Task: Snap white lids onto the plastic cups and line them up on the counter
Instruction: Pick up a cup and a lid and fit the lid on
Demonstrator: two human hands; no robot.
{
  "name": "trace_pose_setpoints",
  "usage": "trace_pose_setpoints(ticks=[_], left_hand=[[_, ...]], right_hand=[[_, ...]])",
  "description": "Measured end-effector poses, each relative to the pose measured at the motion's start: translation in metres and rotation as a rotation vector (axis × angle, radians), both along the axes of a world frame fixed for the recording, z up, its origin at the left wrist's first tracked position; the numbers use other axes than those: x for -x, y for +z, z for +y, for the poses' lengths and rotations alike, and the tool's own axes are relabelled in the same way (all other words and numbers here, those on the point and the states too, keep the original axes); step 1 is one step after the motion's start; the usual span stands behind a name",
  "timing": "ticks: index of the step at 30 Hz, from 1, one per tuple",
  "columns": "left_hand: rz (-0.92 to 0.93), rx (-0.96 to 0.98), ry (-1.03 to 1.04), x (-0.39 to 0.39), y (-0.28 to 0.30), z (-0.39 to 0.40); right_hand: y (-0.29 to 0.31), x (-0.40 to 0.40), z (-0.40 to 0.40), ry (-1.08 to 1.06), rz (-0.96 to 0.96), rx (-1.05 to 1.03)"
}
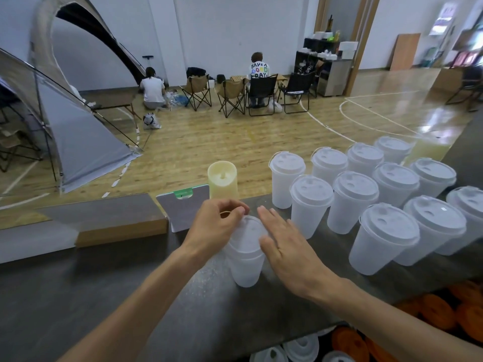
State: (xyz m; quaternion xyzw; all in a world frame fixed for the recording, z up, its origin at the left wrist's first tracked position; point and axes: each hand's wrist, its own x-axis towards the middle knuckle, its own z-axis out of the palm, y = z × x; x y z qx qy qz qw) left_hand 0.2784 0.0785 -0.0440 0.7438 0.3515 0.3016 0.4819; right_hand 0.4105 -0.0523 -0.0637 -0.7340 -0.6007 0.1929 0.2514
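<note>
2 bare forearms reach in from below. The left hand [218, 226] and right hand [287, 246] wear no gloves, sleeves or jewellery.

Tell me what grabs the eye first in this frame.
Both hands at centre: the left hand and right hand press a white lid onto a cup on the dark counter. To the right, a block of lidded cups stands in rows. Behind the hands stands a cream candle, and a grey tent fills the left background.
</note>
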Motion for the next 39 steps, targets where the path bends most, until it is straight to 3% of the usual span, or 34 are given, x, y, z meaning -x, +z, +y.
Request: trace_pose_setpoints(ticks=[6,10,12,15,19,28,39], left_hand=[[0.026,0.115,-0.041,-0.003,-0.005,-0.002],[-0.073,0.217,0.074,0.000,0.004,-0.010],[-0.077,0.167,0.112,0.013,-0.001,-0.024],[0.037,-0.039,-0.029,0.044,-0.014,-0.047],[0.132,-0.173,-0.133,0.042,-0.019,-0.053],[0.054,-0.256,-0.313,-0.062,-0.008,-0.081],[0.083,-0.294,-0.326,-0.089,-0.020,-0.087]], right_hand=[[-0.001,-0.001,0.001,-0.001,0.024,-0.024],[-0.002,-0.002,0.001,0.003,-0.001,-0.060],[-0.002,-0.001,0.000,-0.041,-0.018,-0.126],[0.001,0.000,-0.006,-0.111,-0.093,-0.265],[0.008,-0.005,-0.022,-0.090,-0.191,-0.263],[0.033,-0.077,-0.090,-0.195,-0.546,-0.069],[0.031,-0.102,-0.103,-0.193,-0.568,-0.021]])
